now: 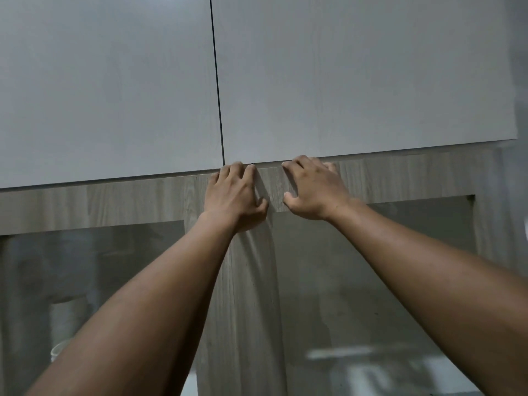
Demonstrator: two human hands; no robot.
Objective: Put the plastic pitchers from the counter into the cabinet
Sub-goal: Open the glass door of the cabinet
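Two flat grey cabinet doors fill the upper view, the left door (108,87) and the right door (365,75), both closed with a thin dark seam between them. My left hand (233,195) and my right hand (311,190) reach up side by side to the bottom edge of the right door. The fingertips of both hands curl at that lower edge, against the wood-grain strip (400,175) below it. Neither hand holds an object. No pitcher can be made out clearly.
Below the doors is a wood-grain frame with a vertical post (248,295) between two glass-fronted or open bays. A pale rounded object (58,350) shows dimly in the lower left bay. The right bay (357,281) is blurred.
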